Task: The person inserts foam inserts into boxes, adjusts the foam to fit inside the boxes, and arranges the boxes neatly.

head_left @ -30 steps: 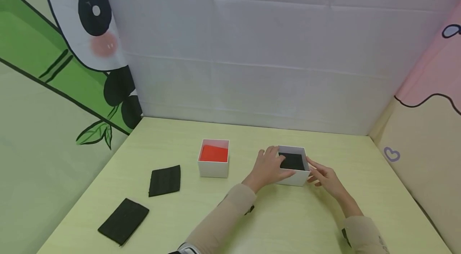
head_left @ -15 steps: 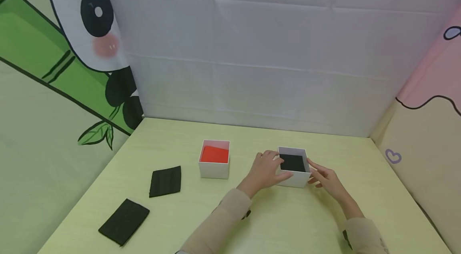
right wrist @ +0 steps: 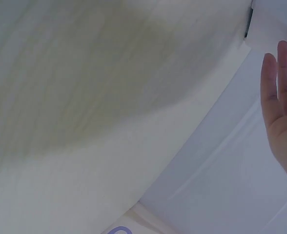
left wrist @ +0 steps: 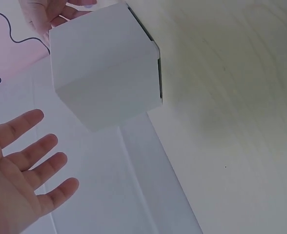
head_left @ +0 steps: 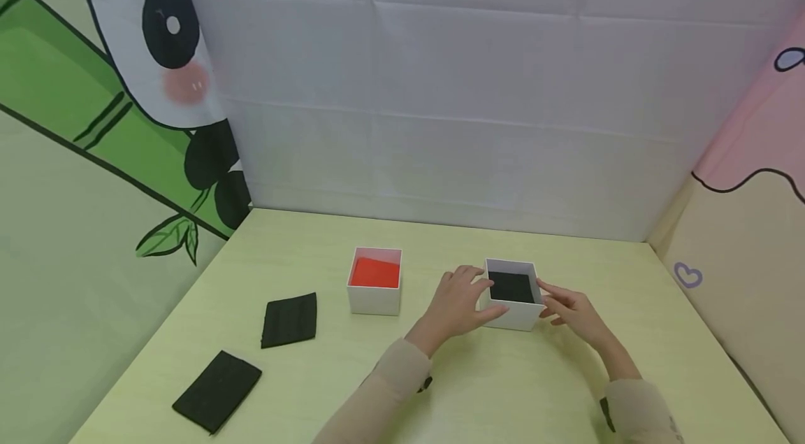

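A white open-topped box [head_left: 514, 314] stands on the right of the table, a flat black piece [head_left: 511, 287] lying inside it. My left hand [head_left: 454, 303] is beside the box's left side with fingers spread and nothing in them; in the left wrist view a gap shows between the fingers [left wrist: 46, 146] and the box [left wrist: 104, 63]. On the other side, my right hand [head_left: 574, 314] has its fingertips right at the box's right wall. The right wrist view shows that hand [right wrist: 285, 107] with straight fingers.
Left of the hands stands a second white box [head_left: 374, 300] with a red piece [head_left: 375, 273] in it. Two flat black pieces lie on the table's left: one square-like [head_left: 289, 320], one nearer the front [head_left: 217, 391]. A white cloth wall [head_left: 440, 115] rises behind the table.
My left hand has drawn slightly left, away from the right-hand box, its fingers coming off the wall. The right hand stays by the box, and the head view has shifted slightly.
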